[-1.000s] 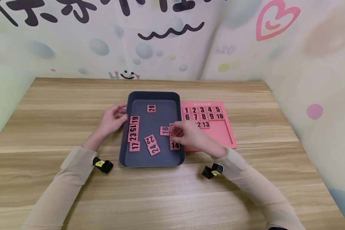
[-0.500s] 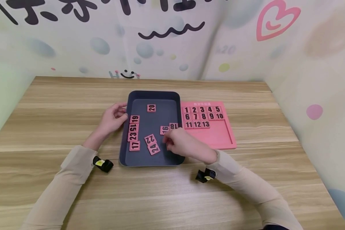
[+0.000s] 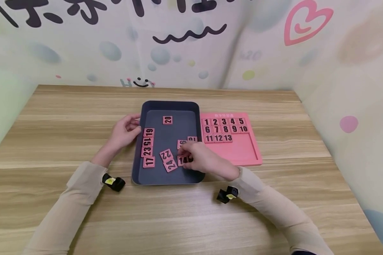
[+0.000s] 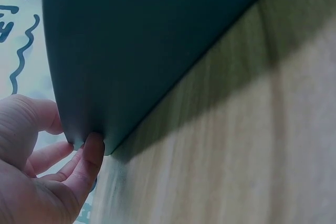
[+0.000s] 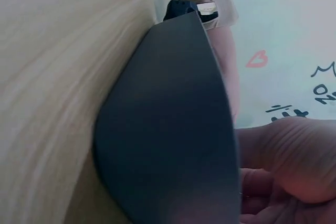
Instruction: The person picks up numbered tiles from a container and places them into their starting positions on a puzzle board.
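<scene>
At the left wall of a dark grey tray (image 3: 166, 180), my left hand (image 3: 124, 131) grips the rim; the left wrist view shows its fingertips (image 4: 93, 142) against the tray's outside corner. Inside the tray, my right hand (image 3: 204, 157) pinches the number tile 14 (image 3: 182, 160) between thumb and finger. Another tile lies partly under that hand, its number covered. Tile 16 (image 3: 181, 143) and an upside-down tile (image 3: 192, 139) sit just beyond the fingers, both partly hidden. In the right wrist view the tray wall covers the right fingertips.
Tiles 19 (image 3: 148, 132), 15, 23 and 17 line the tray's left side. Tiles 22 (image 3: 166, 155) and 24 lie askew mid-tray; tile 20 (image 3: 167, 120) lies at the back. A pink board (image 3: 242, 152) right of the tray bears tiles 1 to 13 in order.
My right hand has shifted left and nearer within the tray, and tile 14 has moved left from the tray's right side. Tiles 11 and 12 have come into view. My left hand stays put.
</scene>
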Motion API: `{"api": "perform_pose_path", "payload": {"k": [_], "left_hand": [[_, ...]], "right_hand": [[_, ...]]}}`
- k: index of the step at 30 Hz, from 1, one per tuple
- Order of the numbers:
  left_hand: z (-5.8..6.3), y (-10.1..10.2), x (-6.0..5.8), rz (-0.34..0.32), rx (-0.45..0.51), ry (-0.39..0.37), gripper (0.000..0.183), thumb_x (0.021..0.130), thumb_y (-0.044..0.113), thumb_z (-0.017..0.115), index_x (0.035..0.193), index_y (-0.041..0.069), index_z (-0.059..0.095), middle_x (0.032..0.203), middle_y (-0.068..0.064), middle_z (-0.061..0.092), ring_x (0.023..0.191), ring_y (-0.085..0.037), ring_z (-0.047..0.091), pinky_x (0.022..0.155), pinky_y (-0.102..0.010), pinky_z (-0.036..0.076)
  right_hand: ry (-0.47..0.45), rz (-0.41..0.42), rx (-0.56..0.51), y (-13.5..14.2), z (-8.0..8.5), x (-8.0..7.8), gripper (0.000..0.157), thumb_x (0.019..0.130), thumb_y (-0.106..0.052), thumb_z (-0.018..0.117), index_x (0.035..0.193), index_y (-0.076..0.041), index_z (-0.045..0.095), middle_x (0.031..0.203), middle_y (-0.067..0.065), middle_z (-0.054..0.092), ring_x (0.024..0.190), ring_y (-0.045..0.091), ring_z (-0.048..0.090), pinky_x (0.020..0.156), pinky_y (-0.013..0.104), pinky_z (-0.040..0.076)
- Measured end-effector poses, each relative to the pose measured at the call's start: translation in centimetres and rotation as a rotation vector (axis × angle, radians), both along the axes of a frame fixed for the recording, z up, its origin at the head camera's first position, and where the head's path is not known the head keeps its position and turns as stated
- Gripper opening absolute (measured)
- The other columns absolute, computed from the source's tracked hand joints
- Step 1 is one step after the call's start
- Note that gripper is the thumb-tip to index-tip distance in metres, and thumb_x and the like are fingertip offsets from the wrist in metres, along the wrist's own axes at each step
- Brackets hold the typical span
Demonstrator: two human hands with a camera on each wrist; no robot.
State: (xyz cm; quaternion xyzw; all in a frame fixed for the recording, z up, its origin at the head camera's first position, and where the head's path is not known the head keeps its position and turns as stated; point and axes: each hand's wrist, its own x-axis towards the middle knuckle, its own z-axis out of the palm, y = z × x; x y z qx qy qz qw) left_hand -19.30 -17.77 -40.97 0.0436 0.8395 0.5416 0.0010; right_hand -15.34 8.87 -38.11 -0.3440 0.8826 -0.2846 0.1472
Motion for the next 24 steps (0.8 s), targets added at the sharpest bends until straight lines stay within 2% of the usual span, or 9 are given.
{"api": "perform_pose_path", "payload": {"k": [4,8,13,19,24], "left_hand": [[0.0,0.0,0.0,-0.003,0.0,0.003,0.044,0.087,-0.003,0.052,0.131,-0.009,0.046,0.111,-0.03,0.055,0.08,-0.005,0.052,0.071,-0.011,0.042],[0.0,-0.1,0.0,-0.004,0.002,0.005,0.044,0.087,-0.004,0.052,0.13,-0.01,0.045,0.111,-0.03,0.055,0.079,-0.005,0.052,0.071,-0.011,0.042],[-0.1,-0.1,-0.1,-0.006,0.011,0.009,0.044,0.087,-0.005,0.051,0.13,-0.011,0.046,0.11,-0.031,0.055,0.077,-0.003,0.052,0.07,-0.01,0.043],[0.0,0.0,0.0,-0.01,0.008,0.008,0.045,0.087,-0.005,0.052,0.131,-0.01,0.045,0.111,-0.031,0.055,0.078,-0.003,0.052,0.07,-0.01,0.043],[0.0,0.0,0.1,-0.009,0.005,0.003,0.045,0.087,-0.004,0.052,0.132,-0.01,0.044,0.112,-0.03,0.054,0.079,-0.003,0.052,0.07,-0.01,0.043]], "right_hand": [[0.091,0.007,0.086,-0.1,-0.2,0.0,0.028,0.074,-0.003,0.076,0.1,0.0,0.065,0.098,0.009,0.064,0.09,0.02,0.059,0.08,0.028,0.05],[0.114,-0.001,0.139,-0.4,-0.3,0.0,0.026,0.074,-0.004,0.077,0.096,0.0,0.064,0.095,0.009,0.062,0.09,0.021,0.057,0.081,0.032,0.049],[0.138,0.005,0.17,-0.6,-0.4,0.0,0.022,0.074,-0.004,0.076,0.091,-0.001,0.065,0.091,0.009,0.062,0.086,0.02,0.057,0.077,0.03,0.05],[0.141,-0.002,0.104,-0.1,-0.2,-0.1,0.024,0.07,-0.001,0.074,0.092,0.0,0.064,0.089,0.007,0.061,0.083,0.018,0.054,0.075,0.028,0.048],[0.151,-0.045,0.018,1.5,1.3,-0.3,0.028,0.069,-0.001,0.073,0.095,0.001,0.064,0.088,0.007,0.059,0.08,0.018,0.054,0.071,0.024,0.048]]}}
